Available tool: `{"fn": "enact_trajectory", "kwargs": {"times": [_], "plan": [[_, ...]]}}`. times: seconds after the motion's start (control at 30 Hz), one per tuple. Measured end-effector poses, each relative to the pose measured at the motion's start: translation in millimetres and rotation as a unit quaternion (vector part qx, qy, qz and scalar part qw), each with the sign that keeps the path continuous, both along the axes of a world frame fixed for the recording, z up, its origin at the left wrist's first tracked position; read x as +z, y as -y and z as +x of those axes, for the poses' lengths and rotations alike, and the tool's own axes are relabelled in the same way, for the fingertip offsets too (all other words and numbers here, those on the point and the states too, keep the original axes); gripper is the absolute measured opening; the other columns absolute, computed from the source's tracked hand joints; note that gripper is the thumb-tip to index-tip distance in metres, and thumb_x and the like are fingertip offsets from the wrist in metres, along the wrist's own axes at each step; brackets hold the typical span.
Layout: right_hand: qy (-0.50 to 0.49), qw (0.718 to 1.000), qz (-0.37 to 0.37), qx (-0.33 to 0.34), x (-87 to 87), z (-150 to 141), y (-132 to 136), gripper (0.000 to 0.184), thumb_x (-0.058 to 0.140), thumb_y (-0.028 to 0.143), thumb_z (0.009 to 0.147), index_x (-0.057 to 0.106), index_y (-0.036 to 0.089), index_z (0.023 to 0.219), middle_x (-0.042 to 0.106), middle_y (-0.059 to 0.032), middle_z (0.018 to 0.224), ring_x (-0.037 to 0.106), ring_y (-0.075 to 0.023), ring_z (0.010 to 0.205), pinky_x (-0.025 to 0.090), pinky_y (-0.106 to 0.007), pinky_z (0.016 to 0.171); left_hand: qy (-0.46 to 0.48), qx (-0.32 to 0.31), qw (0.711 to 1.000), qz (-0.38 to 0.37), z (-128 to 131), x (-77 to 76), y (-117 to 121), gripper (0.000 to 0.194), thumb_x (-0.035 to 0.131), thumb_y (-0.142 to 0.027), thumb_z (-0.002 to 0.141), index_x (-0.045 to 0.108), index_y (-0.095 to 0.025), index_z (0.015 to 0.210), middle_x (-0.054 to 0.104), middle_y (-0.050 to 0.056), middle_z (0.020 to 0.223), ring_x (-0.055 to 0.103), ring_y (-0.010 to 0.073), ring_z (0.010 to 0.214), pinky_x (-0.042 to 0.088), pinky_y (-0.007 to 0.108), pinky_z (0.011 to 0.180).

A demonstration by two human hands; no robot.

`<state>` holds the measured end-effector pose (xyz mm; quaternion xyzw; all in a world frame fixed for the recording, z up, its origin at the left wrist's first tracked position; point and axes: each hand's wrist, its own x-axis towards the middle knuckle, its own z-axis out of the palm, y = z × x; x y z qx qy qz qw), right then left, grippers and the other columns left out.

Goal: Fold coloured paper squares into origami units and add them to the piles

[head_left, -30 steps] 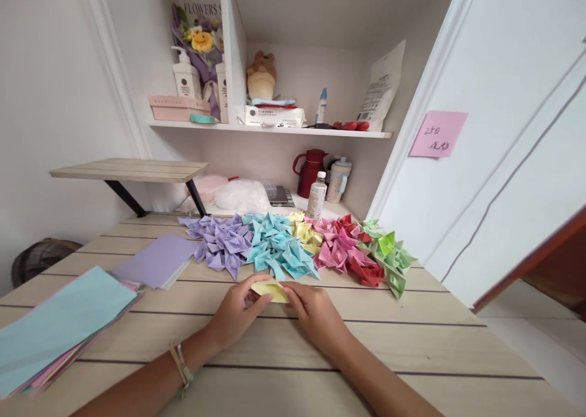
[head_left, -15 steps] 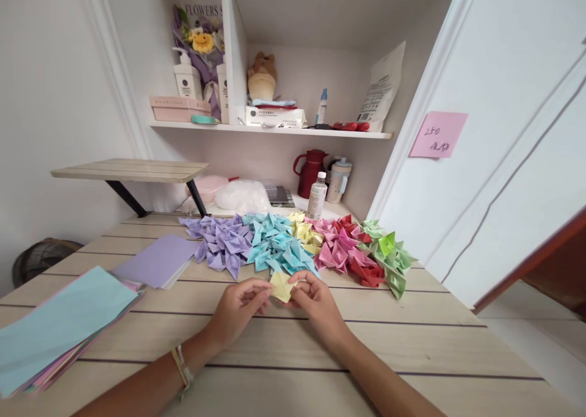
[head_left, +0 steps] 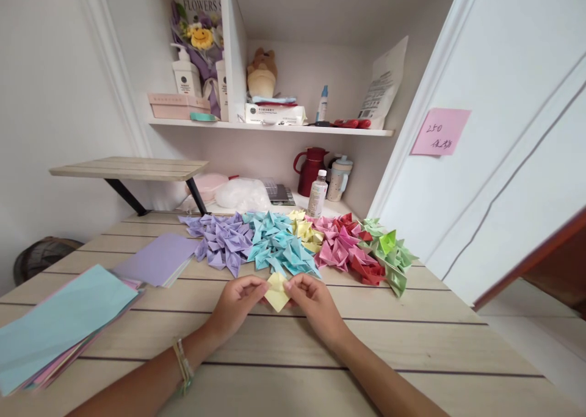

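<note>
A small folded piece of yellow paper (head_left: 277,296), diamond-shaped, is held up between both hands just above the table. My left hand (head_left: 238,304) pinches its left corner, thumb on the front face. My right hand (head_left: 315,304) grips the right corner the same way; the fingers behind the paper are partly hidden. Just beyond the hands lie heaps of folded paper pieces: purple (head_left: 224,241), light blue (head_left: 281,243), yellow (head_left: 306,231), pink (head_left: 337,246), red (head_left: 368,271) and green (head_left: 394,258).
Stacks of coloured sheets, blue on top (head_left: 68,322) and purple on top (head_left: 158,258), lie at the left. A small raised shelf (head_left: 130,168) stands behind them. A bottle (head_left: 317,194), a red jug (head_left: 312,170) and a tumbler (head_left: 339,179) stand at the back.
The yellow paper has turned so that its front faces me as an upright diamond. My right fingers have shifted from its upper edge to its right corner.
</note>
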<state>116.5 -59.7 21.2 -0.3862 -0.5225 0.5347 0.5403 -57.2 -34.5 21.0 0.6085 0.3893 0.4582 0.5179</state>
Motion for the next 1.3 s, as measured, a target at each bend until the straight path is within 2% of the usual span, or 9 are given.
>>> {"fn": "enact_trajectory", "kwargs": {"times": [0.2,0.3,0.4,0.47,0.63,0.8,1.07,1.2,1.3], "plan": [[0.001,1.000,0.013,-0.007,-2.3,-2,2,0.032,0.063,0.047,0.074,0.052,0.019,0.085,0.054,0.0043,0.058,0.054,-0.0121,0.054,0.049,-0.025,0.053,0.026,-0.013,1.000,-0.012,1,3.9,5,0.021,0.063,-0.035,0.075,0.058,-0.018,0.085,0.065,0.000,0.067,0.060,0.0147,0.060,0.048,0.023,0.053],[0.030,0.999,0.021,0.010,-3.3,-3,2,0.032,0.070,0.042,0.068,0.057,0.018,0.084,0.058,0.0022,0.064,0.055,-0.0115,0.058,0.047,-0.023,0.055,0.010,0.006,1.000,0.002,0,4.0,3,0.021,0.063,-0.035,0.074,0.062,-0.016,0.083,0.066,0.002,0.072,0.061,0.0160,0.066,0.049,0.024,0.058],[0.047,0.999,0.012,0.024,-3.8,-2,2,0.044,0.077,0.035,0.060,0.059,0.017,0.096,0.062,0.0012,0.070,0.057,-0.0123,0.061,0.047,-0.023,0.058,0.003,-0.007,1.000,0.007,-1,2.7,1,0.025,0.064,-0.034,0.073,0.065,-0.015,0.089,0.070,0.006,0.087,0.063,0.0196,0.080,0.050,0.028,0.071],[0.086,0.996,0.029,0.002,-2.9,0,2,0.044,0.074,0.035,0.063,0.060,0.017,0.101,0.065,-0.0015,0.076,0.059,-0.0136,0.063,0.048,-0.025,0.061,-0.012,-0.024,0.999,0.020,-2,2.1,2,0.029,0.066,-0.032,0.071,0.065,-0.015,0.095,0.070,0.008,0.094,0.063,0.0207,0.084,0.049,0.030,0.076],[0.271,0.946,0.165,-0.066,3.0,7,3,0.024,0.059,0.031,0.080,0.069,0.020,0.098,0.068,-0.0058,0.080,0.059,-0.0160,0.065,0.048,-0.028,0.063,-0.115,0.019,0.989,0.091,-2,3.7,6,0.024,0.066,-0.032,0.072,0.070,-0.018,0.091,0.071,0.006,0.086,0.061,0.0176,0.072,0.047,0.026,0.066],[0.326,0.913,0.235,-0.066,6.0,9,5,0.023,0.054,0.030,0.085,0.070,0.024,0.099,0.069,-0.0050,0.075,0.061,-0.0170,0.068,0.046,-0.026,0.063,-0.058,-0.002,0.998,0.015,-2,0.6,3,0.027,0.064,-0.037,0.073,0.066,-0.014,0.088,0.066,0.002,0.063,0.058,0.0141,0.054,0.047,0.025,0.054],[0.319,0.930,0.177,-0.046,3.8,3,8,0.029,0.052,0.036,0.084,0.069,0.020,0.103,0.068,-0.0024,0.065,0.059,-0.0154,0.056,0.044,-0.023,0.052,-0.020,-0.025,0.999,0.017,0,-0.7,2,0.021,0.065,-0.031,0.073,0.064,-0.016,0.088,0.070,0.006,0.079,0.063,0.0184,0.076,0.049,0.027,0.068],[0.305,0.942,0.139,-0.031,-0.7,4,6,0.030,0.047,0.033,0.086,0.064,0.017,0.106,0.066,-0.0014,0.060,0.060,-0.0152,0.052,0.046,-0.024,0.054,-0.070,-0.020,0.994,0.076,1,4.2,7,0.022,0.064,-0.026,0.072,0.065,-0.017,0.093,0.067,0.006,0.088,0.061,0.0178,0.077,0.048,0.028,0.072],[0.291,0.948,0.126,-0.027,-1.6,4,6,0.030,0.041,0.030,0.088,0.059,0.017,0.109,0.065,-0.0006,0.059,0.062,-0.0158,0.053,0.047,-0.026,0.057,-0.115,-0.005,0.987,0.112,1,5.6,10,0.024,0.063,-0.024,0.073,0.065,-0.018,0.096,0.064,0.003,0.079,0.059,0.0156,0.071,0.047,0.025,0.067]]}}
